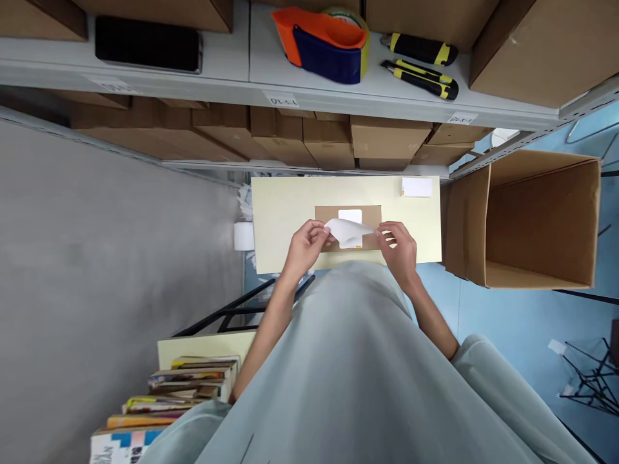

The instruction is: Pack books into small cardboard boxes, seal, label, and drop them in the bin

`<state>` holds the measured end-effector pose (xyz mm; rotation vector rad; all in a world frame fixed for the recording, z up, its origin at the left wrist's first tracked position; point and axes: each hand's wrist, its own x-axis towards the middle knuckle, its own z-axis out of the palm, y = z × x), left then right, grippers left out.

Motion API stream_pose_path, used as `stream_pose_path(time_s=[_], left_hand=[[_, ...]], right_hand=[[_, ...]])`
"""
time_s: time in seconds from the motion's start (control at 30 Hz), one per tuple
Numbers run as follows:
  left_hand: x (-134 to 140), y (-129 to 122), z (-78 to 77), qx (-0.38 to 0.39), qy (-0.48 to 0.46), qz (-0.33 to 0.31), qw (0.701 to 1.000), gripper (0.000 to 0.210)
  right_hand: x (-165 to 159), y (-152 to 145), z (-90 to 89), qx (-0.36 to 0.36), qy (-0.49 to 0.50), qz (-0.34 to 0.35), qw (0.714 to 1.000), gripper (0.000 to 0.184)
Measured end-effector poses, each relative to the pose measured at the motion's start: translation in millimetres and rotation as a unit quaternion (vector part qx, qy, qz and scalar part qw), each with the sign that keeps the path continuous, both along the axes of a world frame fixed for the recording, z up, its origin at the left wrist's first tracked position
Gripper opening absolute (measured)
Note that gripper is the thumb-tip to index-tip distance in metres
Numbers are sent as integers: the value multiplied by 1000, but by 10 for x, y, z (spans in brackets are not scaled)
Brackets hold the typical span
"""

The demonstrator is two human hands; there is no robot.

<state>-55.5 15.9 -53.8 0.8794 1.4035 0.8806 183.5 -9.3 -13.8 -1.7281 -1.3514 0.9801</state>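
Between my two hands a white paper label [349, 229] is stretched, slightly curled at its left end. My left hand [310, 241] pinches its left end and my right hand [397, 243] pinches its right end. Below it lies a flat brown cardboard box [327, 212] on a pale yellow board [285, 200]. Another white label [350, 214] with a small yellow mark shows on the box, partly hidden by the held one. Whether the two labels touch I cannot tell.
A small white stack of labels [416, 187] sits at the board's far right corner. An open carton [541, 219] stands to the right. Above, a shelf [232, 74] holds a phone [148, 44], a tape dispenser [324, 45] and two cutters [420, 78]. Books [193, 380] are piled lower left.
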Motion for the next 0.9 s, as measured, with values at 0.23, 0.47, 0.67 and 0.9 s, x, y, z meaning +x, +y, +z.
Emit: stream_pose_path(time_s=[0.23, 0.47, 0.67, 0.9], left_hand=[[-4, -133, -213, 0, 14, 102, 995, 34], [-4, -257, -171, 11, 17, 102, 995, 32], [1, -344, -218, -19, 35, 112, 993, 30], [49, -545, -410, -4, 62, 46, 997, 27]], right_hand=[[-306, -291, -62, 68, -137, 245, 957, 23], [-545, -606, -7, 112, -184, 421, 881, 30], [-378, -512, 36, 92, -162, 338, 922, 26], [-26, 92, 18, 33, -85, 179, 980, 11]])
